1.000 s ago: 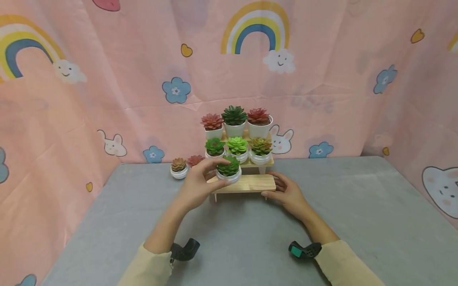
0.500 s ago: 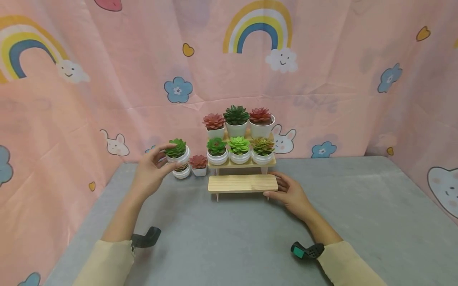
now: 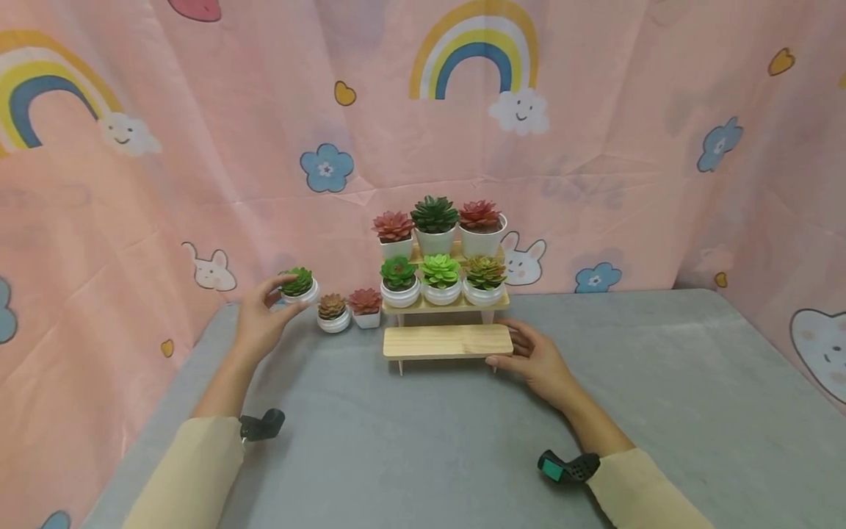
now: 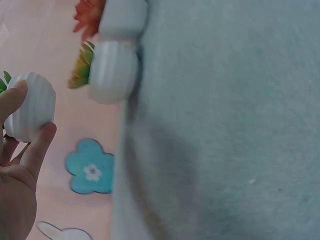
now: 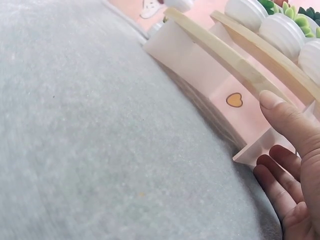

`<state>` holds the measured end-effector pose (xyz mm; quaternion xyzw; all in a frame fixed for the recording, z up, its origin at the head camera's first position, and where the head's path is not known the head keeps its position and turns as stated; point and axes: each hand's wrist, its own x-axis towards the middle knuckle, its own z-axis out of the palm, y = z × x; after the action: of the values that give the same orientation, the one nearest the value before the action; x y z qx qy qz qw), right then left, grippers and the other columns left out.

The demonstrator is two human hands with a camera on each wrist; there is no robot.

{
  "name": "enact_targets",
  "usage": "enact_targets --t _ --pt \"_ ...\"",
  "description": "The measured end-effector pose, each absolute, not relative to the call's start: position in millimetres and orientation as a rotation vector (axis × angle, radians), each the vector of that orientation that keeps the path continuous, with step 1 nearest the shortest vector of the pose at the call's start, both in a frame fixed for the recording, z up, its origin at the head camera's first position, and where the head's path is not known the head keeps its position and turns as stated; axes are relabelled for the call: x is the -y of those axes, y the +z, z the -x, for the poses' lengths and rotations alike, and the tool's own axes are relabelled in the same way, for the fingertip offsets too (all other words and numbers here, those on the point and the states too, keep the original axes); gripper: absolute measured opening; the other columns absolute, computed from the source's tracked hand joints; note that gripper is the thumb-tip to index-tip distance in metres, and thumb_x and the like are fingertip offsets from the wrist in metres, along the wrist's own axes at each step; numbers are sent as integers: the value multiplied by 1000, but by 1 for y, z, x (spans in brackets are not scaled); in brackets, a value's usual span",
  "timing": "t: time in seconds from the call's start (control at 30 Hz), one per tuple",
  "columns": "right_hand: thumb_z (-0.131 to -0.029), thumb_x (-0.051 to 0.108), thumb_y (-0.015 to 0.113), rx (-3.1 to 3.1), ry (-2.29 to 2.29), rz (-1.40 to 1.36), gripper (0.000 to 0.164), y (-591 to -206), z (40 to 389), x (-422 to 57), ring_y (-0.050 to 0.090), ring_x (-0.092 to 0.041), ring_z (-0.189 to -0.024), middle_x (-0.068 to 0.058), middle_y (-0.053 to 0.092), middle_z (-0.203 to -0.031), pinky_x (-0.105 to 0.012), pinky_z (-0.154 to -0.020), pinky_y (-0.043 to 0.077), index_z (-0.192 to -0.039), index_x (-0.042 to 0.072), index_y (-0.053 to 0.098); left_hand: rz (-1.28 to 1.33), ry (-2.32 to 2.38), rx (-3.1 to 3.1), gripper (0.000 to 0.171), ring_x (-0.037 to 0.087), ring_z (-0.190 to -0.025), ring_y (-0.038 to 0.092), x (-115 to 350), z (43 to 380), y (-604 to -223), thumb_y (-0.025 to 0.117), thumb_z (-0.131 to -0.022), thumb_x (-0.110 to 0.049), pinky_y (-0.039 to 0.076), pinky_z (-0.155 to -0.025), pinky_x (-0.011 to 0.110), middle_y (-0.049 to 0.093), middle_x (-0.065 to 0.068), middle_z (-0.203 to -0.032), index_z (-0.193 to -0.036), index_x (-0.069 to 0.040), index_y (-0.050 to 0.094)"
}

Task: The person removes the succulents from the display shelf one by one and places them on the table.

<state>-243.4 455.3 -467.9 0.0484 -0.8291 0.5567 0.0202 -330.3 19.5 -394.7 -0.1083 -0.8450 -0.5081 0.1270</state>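
Observation:
My left hand (image 3: 256, 323) holds a green potted succulent (image 3: 299, 285) by its white ribbed pot, at the far left of the group. In the left wrist view, thumb and fingers pinch that white pot (image 4: 32, 107) from both sides, raised off the grey table. My right hand (image 3: 538, 365) grips the right end of a three-tier wooden plant stand (image 3: 448, 342). Seen from the right wrist, the thumb (image 5: 280, 112) lies on the end of the lowest board while the other fingers curl by the clear leg. That lowest board is bare.
A brown succulent (image 3: 333, 312) and a red succulent (image 3: 366, 306) stand on the table (image 3: 423, 441) left of the stand. Several potted succulents fill the middle and top tiers, including a dark green one (image 3: 435, 220). A pink printed curtain (image 3: 264, 147) hangs behind.
My left hand has carried the green succulent leftward from over the lowest board, past the brown and red succulents, and lowered it. My right hand has stayed on the stand.

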Motion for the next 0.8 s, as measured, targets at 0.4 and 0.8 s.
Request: enact_targets --t 0.4,0.8 --pt "-86 18 82 2527 1781 -197 75 -467 243 -455 61 -41 -127 -27 58 -141 -19 -87 57 -150 5 44 34 -1588 2560 55 43 -146 40 -7 339 -432 73 -92 -10 39 -119 52 36 16 -162 -143 -6 53" --pt "-85 17 82 2512 1788 -202 75 -469 243 -455 62 -40 -126 -26 59 -140 -18 -87 57 -149 6 45 96 -1458 2645 50 50 -142 42 -4 344 -450 71 -93 -5 42 -117 53 39 24 -159 -140 -2 54"
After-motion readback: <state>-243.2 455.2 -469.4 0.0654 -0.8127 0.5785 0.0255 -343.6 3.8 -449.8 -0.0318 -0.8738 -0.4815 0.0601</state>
